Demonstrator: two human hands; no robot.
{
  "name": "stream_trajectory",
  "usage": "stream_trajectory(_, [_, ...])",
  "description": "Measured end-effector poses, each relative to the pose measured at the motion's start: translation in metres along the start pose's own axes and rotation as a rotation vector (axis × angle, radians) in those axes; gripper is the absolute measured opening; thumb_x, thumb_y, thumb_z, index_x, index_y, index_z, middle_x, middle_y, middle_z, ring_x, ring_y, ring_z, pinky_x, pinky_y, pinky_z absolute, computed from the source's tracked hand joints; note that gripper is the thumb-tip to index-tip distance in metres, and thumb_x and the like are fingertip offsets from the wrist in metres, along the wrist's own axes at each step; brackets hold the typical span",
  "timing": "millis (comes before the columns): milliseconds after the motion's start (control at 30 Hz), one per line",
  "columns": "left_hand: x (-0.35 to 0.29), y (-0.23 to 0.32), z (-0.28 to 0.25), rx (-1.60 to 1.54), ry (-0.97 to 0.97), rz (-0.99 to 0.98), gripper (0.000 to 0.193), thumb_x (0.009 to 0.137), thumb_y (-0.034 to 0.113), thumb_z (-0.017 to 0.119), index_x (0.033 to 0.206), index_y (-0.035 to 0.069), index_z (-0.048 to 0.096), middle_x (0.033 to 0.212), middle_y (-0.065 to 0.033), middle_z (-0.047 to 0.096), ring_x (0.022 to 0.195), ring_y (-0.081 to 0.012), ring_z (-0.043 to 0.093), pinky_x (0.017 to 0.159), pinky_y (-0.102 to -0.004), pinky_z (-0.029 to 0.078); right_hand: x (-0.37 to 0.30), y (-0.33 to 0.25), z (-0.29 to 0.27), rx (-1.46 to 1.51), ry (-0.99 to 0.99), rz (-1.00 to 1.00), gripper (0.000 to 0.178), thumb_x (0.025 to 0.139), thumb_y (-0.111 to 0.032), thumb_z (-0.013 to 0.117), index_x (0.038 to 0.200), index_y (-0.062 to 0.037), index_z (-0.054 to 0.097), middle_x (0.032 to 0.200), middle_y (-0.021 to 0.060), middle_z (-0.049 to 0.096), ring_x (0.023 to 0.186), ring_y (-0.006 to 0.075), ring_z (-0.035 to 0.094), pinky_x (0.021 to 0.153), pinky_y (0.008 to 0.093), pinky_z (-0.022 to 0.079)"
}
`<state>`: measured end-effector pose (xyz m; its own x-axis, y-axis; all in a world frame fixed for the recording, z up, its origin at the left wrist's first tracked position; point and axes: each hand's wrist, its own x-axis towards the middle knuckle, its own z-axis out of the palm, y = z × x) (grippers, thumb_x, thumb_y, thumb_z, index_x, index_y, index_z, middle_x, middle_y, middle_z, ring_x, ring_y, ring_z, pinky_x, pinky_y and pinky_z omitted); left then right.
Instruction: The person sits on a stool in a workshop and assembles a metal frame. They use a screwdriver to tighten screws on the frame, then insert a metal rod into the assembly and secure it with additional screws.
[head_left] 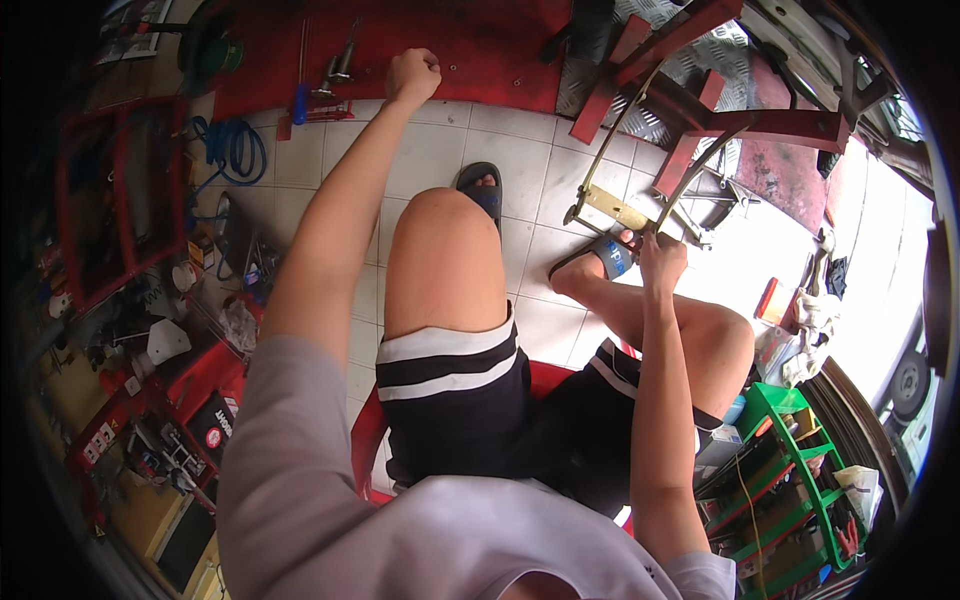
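Note:
My left hand is raised at the end of my stretched arm, over the red platform. Its fingers are curled; whatever they hold, if anything, is hidden. To its left lie a blue-handled screwdriver and some slim metal parts. Between my knees and the red stand, my right hand closes round the lower end of a metal frame with long thin rods and a brass-coloured cross plate. The frame slants upward from my hand toward the red stand.
A red steel stand rises at the far right. A coiled blue hose hangs at the left, above a cluttered red tool cart. Near my right side is a green rack. White rags lie beyond it. Tiled floor lies around my feet.

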<state>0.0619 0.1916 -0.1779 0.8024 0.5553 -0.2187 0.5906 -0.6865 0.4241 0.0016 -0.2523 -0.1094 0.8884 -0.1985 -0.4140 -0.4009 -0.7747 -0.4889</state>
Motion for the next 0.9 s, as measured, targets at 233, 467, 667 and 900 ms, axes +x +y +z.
stream_trajectory(233, [0.007, 0.018, 0.044, 0.101, 0.015, 0.164, 0.016, 0.079, 0.012, 0.064, 0.094, 0.012, 0.07, 0.091, -0.0079, 0.07, 0.091, -0.0284, 0.066, 0.079, -0.0392, 0.054, -0.003, 0.005, 0.003, -0.018, -0.013, 0.073, 0.024, 0.08, -0.018, 0.055, 0.082, 0.0002, 0.071, 0.067, 0.0172, 0.066, 0.062, 0.0288, 0.064, 0.066, 0.0395, 0.048])
stream_trajectory(467, [0.011, -0.008, 0.058, 0.118, 0.083, 0.21, 0.018, 0.073, 0.01, 0.065, 0.089, 0.009, 0.07, 0.092, -0.0154, 0.068, 0.09, -0.0331, 0.065, 0.08, -0.0414, 0.053, -0.018, -0.004, 0.009, 0.126, 0.024, 0.201, 0.029, 0.086, -0.018, 0.055, 0.104, 0.0, 0.07, 0.087, 0.0186, 0.071, 0.083, 0.0256, 0.069, 0.079, 0.0343, 0.05])
stream_trajectory(667, [0.0, 0.035, 0.013, 0.006, 0.139, 0.286, 0.02, 0.076, 0.012, 0.062, 0.094, 0.009, 0.071, 0.086, -0.0114, 0.071, 0.084, -0.0286, 0.068, 0.078, -0.0376, 0.055, -0.025, -0.011, 0.011, 0.308, 0.134, 0.333, 0.036, 0.086, -0.017, 0.062, 0.114, 0.0044, 0.064, 0.098, 0.0222, 0.069, 0.093, 0.0296, 0.068, 0.086, 0.0333, 0.05])
stream_trajectory(900, [-0.098, 0.177, -0.1, -0.33, -0.257, 0.423, 0.016, 0.08, 0.006, 0.06, 0.092, 0.006, 0.07, 0.082, -0.0072, 0.072, 0.08, -0.014, 0.071, 0.072, -0.0265, 0.056, -0.025, 0.003, 0.022, 0.336, 0.272, 0.301, 0.03, 0.083, -0.02, 0.066, 0.109, -0.0043, 0.069, 0.089, 0.0175, 0.071, 0.079, 0.024, 0.07, 0.08, 0.0322, 0.051])
